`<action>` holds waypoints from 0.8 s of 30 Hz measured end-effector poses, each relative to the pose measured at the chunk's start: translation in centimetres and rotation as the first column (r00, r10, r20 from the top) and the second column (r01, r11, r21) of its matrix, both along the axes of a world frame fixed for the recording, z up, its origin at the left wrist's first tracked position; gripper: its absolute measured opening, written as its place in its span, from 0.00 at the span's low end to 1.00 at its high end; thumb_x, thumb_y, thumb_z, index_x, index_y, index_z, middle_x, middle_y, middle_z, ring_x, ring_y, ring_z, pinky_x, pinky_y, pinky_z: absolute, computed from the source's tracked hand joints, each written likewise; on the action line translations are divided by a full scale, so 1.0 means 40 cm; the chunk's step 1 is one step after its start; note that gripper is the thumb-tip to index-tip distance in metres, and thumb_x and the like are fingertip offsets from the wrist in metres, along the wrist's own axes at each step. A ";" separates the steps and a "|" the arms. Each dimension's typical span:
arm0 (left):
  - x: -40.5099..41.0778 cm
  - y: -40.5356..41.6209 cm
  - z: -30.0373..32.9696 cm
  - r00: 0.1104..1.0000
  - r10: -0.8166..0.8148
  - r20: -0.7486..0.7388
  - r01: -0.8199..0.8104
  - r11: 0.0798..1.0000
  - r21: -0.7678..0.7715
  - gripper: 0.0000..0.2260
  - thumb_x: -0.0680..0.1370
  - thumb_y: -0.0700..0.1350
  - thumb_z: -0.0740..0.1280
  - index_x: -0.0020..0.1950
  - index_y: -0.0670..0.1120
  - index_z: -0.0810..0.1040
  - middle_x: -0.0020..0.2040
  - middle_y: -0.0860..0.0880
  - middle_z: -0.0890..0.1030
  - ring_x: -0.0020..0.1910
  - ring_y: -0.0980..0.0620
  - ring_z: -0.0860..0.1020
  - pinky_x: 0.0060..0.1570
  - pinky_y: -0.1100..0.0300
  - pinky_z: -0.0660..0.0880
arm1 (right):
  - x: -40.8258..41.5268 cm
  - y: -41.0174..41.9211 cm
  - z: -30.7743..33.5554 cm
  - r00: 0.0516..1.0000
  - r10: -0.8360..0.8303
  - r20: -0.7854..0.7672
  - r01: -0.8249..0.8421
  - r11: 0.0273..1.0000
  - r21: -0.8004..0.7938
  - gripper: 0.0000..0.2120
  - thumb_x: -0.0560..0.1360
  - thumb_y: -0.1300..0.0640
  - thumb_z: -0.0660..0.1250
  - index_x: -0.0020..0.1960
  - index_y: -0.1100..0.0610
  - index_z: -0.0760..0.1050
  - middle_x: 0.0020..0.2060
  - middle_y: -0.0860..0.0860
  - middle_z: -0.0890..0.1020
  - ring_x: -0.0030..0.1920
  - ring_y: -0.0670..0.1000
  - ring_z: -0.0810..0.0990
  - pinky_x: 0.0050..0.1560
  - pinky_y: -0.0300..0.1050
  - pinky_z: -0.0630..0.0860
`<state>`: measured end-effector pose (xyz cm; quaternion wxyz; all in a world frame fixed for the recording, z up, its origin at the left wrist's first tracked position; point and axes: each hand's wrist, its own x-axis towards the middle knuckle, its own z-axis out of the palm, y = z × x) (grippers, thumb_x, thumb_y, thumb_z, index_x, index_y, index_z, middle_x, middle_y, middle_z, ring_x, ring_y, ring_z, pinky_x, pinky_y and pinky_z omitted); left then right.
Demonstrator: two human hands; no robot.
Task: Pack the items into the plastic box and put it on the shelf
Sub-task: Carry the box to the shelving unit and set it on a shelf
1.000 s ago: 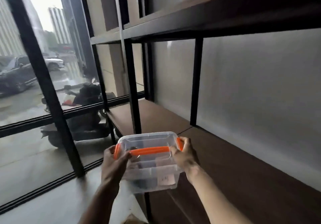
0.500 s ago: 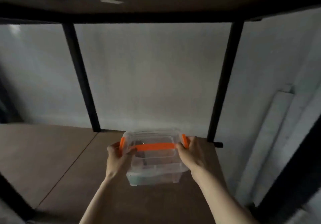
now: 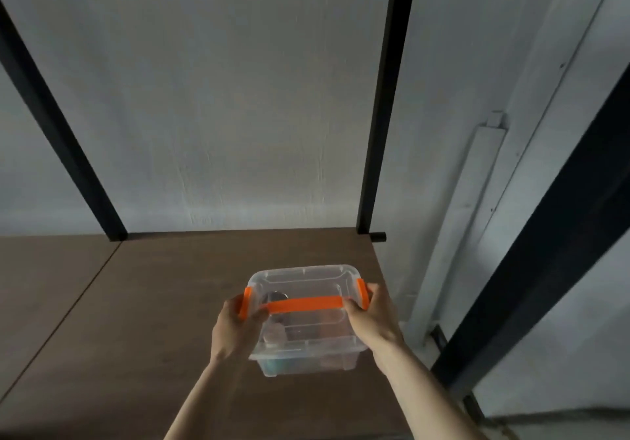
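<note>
— Where's the plastic box [image 3: 306, 320] now?

— Over the brown shelf [image 3: 136, 303] board, near its right end, lid on, orange handle [image 3: 305, 304] across the top. Whether it touches the board, I cannot tell.

— And the hands?

— Left hand [image 3: 235, 328] grips the left side, right hand [image 3: 371, 320] the right, both closed around it by the orange clips.

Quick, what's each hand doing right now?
Left hand: closed on the plastic box, left side.
Right hand: closed on the box's right side.
</note>
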<state>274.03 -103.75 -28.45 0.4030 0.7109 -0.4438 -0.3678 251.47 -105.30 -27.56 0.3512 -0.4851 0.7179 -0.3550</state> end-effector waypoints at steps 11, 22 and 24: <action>0.001 0.033 -0.181 0.998 0.014 0.062 -0.024 0.987 0.162 0.12 0.70 0.41 0.74 0.45 0.58 0.78 0.38 0.54 0.83 0.38 0.55 0.82 0.32 0.60 0.73 | 0.006 0.022 -0.192 0.985 0.119 -0.122 -0.095 0.978 0.187 0.27 0.78 0.48 0.68 0.72 0.58 0.68 0.64 0.55 0.78 0.64 0.56 0.78 0.64 0.57 0.77; 0.012 0.032 -0.230 0.997 0.026 0.074 -0.039 0.983 0.177 0.27 0.73 0.46 0.74 0.71 0.51 0.71 0.49 0.54 0.79 0.42 0.58 0.77 0.33 0.66 0.70 | 0.020 0.025 -0.233 0.985 0.071 -0.154 -0.044 0.984 0.173 0.27 0.77 0.49 0.70 0.71 0.56 0.66 0.62 0.55 0.77 0.60 0.56 0.80 0.58 0.56 0.81; 0.011 0.038 -0.229 0.994 0.013 0.111 -0.032 0.984 0.177 0.28 0.74 0.47 0.73 0.72 0.51 0.70 0.50 0.54 0.78 0.43 0.54 0.77 0.34 0.64 0.70 | 0.020 0.028 -0.233 0.984 0.072 -0.161 -0.046 0.986 0.161 0.27 0.77 0.48 0.69 0.71 0.56 0.66 0.63 0.55 0.77 0.61 0.56 0.79 0.59 0.57 0.81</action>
